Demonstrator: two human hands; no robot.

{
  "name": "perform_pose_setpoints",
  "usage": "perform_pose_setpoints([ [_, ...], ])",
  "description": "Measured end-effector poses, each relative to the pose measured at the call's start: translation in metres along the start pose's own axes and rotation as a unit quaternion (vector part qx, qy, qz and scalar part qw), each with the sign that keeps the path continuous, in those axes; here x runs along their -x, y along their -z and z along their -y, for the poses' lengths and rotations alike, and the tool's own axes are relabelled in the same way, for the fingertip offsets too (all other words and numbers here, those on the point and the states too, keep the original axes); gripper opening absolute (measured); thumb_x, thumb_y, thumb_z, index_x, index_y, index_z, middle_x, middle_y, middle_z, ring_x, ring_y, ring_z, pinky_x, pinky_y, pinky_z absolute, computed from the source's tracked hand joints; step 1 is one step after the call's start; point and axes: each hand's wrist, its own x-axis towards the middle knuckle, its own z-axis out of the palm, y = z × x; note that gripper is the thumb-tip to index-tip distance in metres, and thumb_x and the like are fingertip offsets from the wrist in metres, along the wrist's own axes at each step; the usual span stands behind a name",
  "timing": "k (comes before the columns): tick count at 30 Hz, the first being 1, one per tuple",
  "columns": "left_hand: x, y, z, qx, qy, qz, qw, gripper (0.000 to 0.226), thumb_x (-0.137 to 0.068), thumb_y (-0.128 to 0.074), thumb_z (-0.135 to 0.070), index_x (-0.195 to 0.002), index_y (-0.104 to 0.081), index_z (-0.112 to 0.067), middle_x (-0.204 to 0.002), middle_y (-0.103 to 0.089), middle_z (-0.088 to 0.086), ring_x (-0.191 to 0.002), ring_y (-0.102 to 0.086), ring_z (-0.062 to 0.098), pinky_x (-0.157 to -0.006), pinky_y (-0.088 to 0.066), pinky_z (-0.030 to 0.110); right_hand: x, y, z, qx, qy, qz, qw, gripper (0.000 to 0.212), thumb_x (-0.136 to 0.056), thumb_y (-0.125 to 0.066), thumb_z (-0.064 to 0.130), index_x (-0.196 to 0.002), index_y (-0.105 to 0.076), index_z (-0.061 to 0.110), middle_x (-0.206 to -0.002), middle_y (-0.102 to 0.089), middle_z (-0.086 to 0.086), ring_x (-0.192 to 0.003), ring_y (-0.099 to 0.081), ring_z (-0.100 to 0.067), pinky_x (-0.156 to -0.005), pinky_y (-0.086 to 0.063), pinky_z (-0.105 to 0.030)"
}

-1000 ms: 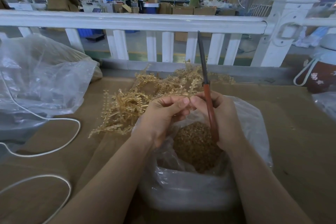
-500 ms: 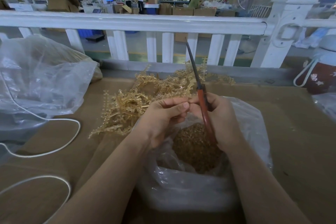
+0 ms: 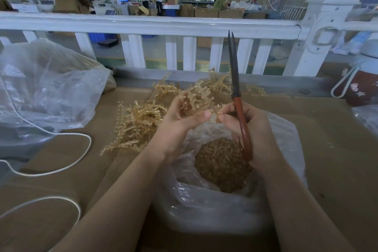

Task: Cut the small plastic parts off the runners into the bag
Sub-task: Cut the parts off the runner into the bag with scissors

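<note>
Upright, slim red-handled scissors (image 3: 239, 108) in curled right hand (image 3: 251, 131).

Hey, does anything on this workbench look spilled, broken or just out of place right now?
Nothing looks spilled or broken. The cut parts sit inside the open bag, and the runners lie heaped behind it. One oddity: a white cord loops loosely across the cardboard beside the work.

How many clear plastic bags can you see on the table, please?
3: the open bag of cut parts under the hands, a crumpled bag at left, and part of another bag at the right edge.
</note>
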Motion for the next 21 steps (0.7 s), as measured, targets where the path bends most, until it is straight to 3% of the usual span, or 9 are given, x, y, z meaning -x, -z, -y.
perform_pose_setpoints([
  [4,-0.0022,0.0038,-0.0008,0.045,0.002,0.024,0.999,0.057,-0.067,-0.082,-0.004,-0.118,-0.058,-0.010,-0.087,-0.072,-0.001,-0.082,-0.070,0.016,-0.070,-0.054,0.024,-0.0007,-0.0008,-0.0006,0.008,-0.016,-0.007,1.000,0.030,-0.087,-0.070,-0.003,-0.071,-0.073,0.023,-0.066,-0.065,0.006,-0.047,-0.056,0.001,-0.047,-0.042,-0.007],
  [9,0.0008,0.0055,-0.0011,0.024,0.061,0.067,0.996,0.027,-0.069,-0.080,-0.016,-0.094,-0.073,-0.012,-0.061,-0.054,0.001,-0.056,-0.048,0.013,-0.056,-0.041,0.023,-0.0012,-0.0021,-0.0022,0.023,-0.016,-0.017,0.999,0.024,-0.086,-0.074,0.002,-0.075,-0.075,0.023,-0.072,-0.068,-0.001,-0.050,-0.057,0.000,-0.050,-0.044,-0.008],
  [12,0.0026,0.0031,-0.0018,0.014,0.074,0.061,0.995,0.008,-0.072,-0.075,-0.016,-0.071,-0.069,-0.010,-0.050,-0.043,-0.002,-0.045,-0.036,0.012,-0.046,-0.035,0.020,-0.0011,-0.0030,-0.0033,0.035,-0.013,-0.020,0.999,0.023,-0.085,-0.075,0.005,-0.075,-0.075,0.025,-0.076,-0.070,-0.005,-0.052,-0.057,0.000,-0.051,-0.044,-0.009],
  [14,0.0030,0.0024,-0.0017,-0.001,0.070,0.071,0.995,0.028,-0.076,-0.079,-0.017,-0.052,-0.065,-0.018,-0.042,-0.041,-0.008,-0.038,-0.033,0.010,-0.041,-0.032,0.021,-0.0014,-0.0031,-0.0032,0.033,-0.015,-0.016,0.999,0.017,-0.085,-0.075,0.004,-0.079,-0.074,0.021,-0.072,-0.069,0.001,-0.052,-0.057,0.001,-0.051,-0.044,-0.009],
  [17,0.0060,0.0011,-0.0040,0.052,0.064,0.090,0.993,0.029,-0.085,-0.071,-0.007,-0.059,-0.073,-0.019,-0.041,-0.055,-0.009,-0.036,-0.050,0.000,-0.043,-0.043,0.013,-0.0021,-0.0033,-0.0034,0.054,-0.013,-0.006,0.998,0.011,-0.085,-0.075,0.006,-0.083,-0.073,0.016,-0.071,-0.069,0.006,-0.058,-0.061,0.000,-0.057,-0.048,-0.011],
  [19,0.0057,0.0007,-0.0054,0.041,0.073,0.064,0.994,0.019,-0.080,-0.077,-0.011,-0.063,-0.072,-0.017,-0.042,-0.051,-0.010,-0.035,-0.043,0.004,-0.039,-0.035,0.013,-0.0024,-0.0038,-0.0034,0.077,-0.005,0.001,0.997,0.009,-0.084,-0.076,0.006,-0.082,-0.073,0.015,-0.073,-0.070,0.006,-0.066,-0.064,-0.004,-0.064,-0.052,-0.015],
  [21,0.0039,0.0028,-0.0034,0.012,0.090,0.033,0.995,0.019,-0.071,-0.086,-0.019,-0.059,-0.070,-0.017,-0.049,-0.048,-0.003,-0.043,-0.036,0.013,-0.044,-0.024,0.020,-0.0025,-0.0045,-0.0037,0.097,0.002,0.007,0.995,0.012,-0.084,-0.075,0.004,-0.081,-0.072,0.015,-0.071,-0.070,0.008,-0.067,-0.065,-0.003,-0.066,-0.052,-0.015],
])
